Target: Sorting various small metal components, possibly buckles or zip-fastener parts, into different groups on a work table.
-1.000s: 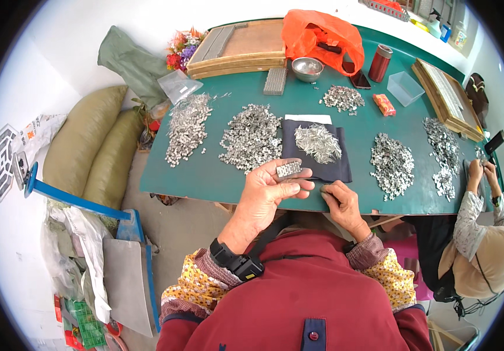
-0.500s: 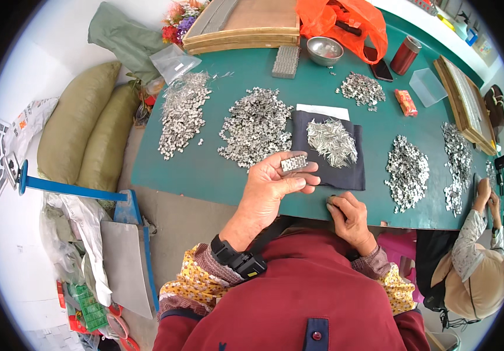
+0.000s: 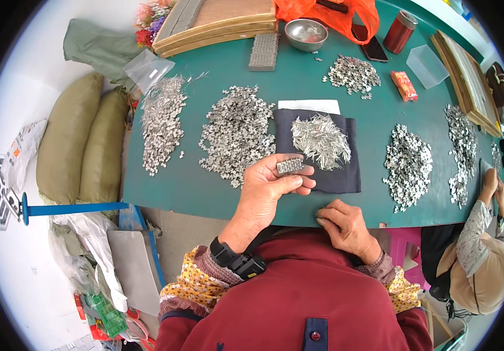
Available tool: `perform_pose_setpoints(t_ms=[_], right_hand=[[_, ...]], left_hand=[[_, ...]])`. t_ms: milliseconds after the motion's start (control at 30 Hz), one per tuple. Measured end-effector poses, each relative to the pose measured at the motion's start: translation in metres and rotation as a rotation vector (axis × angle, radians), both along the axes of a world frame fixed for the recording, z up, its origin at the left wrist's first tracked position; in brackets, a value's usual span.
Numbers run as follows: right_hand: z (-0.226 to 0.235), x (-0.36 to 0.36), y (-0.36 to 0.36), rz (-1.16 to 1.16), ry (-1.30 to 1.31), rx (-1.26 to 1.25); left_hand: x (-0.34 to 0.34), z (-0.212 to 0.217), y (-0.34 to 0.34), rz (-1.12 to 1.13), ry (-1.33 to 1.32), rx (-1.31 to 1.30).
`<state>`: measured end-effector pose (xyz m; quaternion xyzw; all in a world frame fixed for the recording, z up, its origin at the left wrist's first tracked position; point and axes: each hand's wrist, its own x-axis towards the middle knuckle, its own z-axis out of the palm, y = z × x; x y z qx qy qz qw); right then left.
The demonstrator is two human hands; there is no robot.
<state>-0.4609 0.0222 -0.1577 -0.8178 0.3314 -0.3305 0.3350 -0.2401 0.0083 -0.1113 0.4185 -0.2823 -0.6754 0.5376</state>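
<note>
Between the thumb and fingers of my left hand (image 3: 268,186) is a short metal link strip (image 3: 290,166), its rows of small links facing up. This hand hovers over the near part of the green table, between a pile of small metal links (image 3: 239,131) and a dark cloth (image 3: 345,178). Thin metal pins (image 3: 321,141) lie heaped on the cloth. My right hand (image 3: 348,228) is at the table's near edge with its fingers curled and pinched together. What those fingertips hold, if anything, cannot be made out.
More link piles (image 3: 408,167) lie left, right and farther back on the green table (image 3: 205,198). Behind are a wooden tray (image 3: 228,20), a metal bowl (image 3: 306,35), an orange bag (image 3: 357,14) and a red flask (image 3: 400,32). Another person's hands (image 3: 494,187) work at far right.
The view has shifted, so the table's things sit further left. The link strip is still in my left hand, tilted a little differently. My right hand remains pinched near the edge.
</note>
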Motion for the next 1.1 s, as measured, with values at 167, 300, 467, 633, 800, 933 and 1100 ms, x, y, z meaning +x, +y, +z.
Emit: perform_pose_setpoints(t_ms=[167,300,467,633,800,933,1100], right_hand=[[0.006,-0.005,0.0,0.08,0.003,0.077],[0.007,-0.009,-0.003,0.107,0.006,0.069],[0.003,-0.02,-0.009,0.091,-0.024,0.075],[-0.003,-0.031,-0.011,0.074,-0.021,0.078],[-0.002,-0.031,-0.012,0.082,-0.059,0.075],[-0.008,-0.034,-0.013,0.089,-0.094,0.095],[-0.009,-0.04,-0.013,0.087,-0.112,0.075]], left_hand=[[-0.009,-0.003,-0.011,-0.027,0.008,0.023],[-0.016,-0.005,-0.017,-0.031,-0.014,0.053],[-0.026,-0.004,-0.023,-0.047,-0.027,0.063],[-0.038,-0.001,-0.029,-0.067,-0.075,0.066],[-0.052,0.0,-0.033,-0.084,-0.067,0.069],[-0.063,0.001,-0.036,-0.085,-0.088,0.087],[-0.073,0.0,-0.039,-0.085,-0.055,0.083]])
